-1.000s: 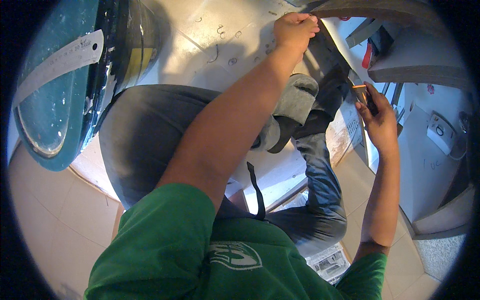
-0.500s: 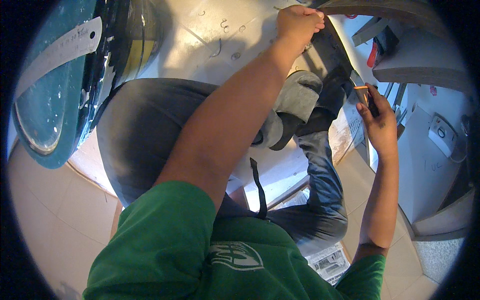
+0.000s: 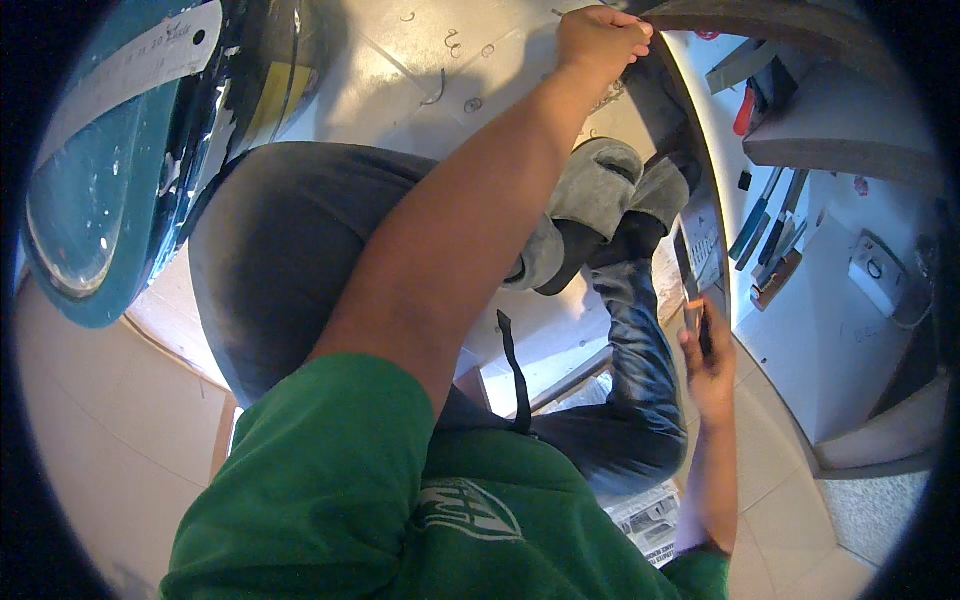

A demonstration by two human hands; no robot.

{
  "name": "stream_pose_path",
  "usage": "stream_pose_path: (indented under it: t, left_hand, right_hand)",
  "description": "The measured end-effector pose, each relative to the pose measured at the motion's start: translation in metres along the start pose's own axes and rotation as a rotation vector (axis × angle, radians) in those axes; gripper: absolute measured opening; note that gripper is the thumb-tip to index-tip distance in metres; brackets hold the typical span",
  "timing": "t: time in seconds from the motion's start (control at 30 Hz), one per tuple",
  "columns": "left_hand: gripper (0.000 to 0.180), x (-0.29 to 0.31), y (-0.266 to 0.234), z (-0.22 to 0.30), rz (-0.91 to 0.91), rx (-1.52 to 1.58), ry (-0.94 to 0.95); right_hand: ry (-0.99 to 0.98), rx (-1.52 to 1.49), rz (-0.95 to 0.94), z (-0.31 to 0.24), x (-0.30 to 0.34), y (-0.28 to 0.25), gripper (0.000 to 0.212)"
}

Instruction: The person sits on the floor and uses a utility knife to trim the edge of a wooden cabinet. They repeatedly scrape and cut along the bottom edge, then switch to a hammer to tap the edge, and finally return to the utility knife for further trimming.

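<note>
My left hand point(image 3: 602, 45) is closed at the top of the view, beside the corner of a dark-edged white cabinet point(image 3: 728, 262). What its fingers grip is hidden, though a thin stick end pokes out on its left side. In my right hand point(image 3: 713, 365), lower down near my bent leg, is a flat-bladed hand tool point(image 3: 684, 262) with an orange collar. Its metal blade points up and away, close to the cabinet's near edge; the fingers wrap its handle.
A teal-lidded dark bucket point(image 3: 105, 215) stands at the left with a metal ruler point(image 3: 150, 65) on top. Several curled shavings point(image 3: 452, 45) lie on the floor. Inside the cabinet are several hand tools point(image 3: 770, 225), a red-handled tool point(image 3: 745, 108) and a white box point(image 3: 880, 272).
My right hand has drawn back toward me and a little left, bringing the bladed tool out from over the cabinet's interior. My left hand has stayed nearly in place.
</note>
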State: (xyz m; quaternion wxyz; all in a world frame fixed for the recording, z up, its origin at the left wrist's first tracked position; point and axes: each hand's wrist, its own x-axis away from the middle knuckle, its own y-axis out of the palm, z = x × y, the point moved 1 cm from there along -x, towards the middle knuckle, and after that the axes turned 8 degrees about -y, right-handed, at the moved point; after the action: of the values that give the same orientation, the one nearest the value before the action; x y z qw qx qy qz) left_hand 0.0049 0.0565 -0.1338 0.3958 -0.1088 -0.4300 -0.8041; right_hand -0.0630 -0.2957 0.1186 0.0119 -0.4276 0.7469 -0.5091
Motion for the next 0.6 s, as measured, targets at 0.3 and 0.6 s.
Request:
stream_pose_path:
  t: [0.3, 0.6]
  left_hand:
    - [0.013, -0.01, -0.008, -0.006, -0.013, 0.033, 0.008]
    - [0.017, 0.002, 0.001, 0.0, 0.022, -0.046, -0.018]
  right_hand:
    - [0.06, 0.388, 0.119, 0.001, 0.139, -0.013, 0.06]
    - [0.009, 0.639, 0.111, 0.032, 0.176, 0.013, 0.06]
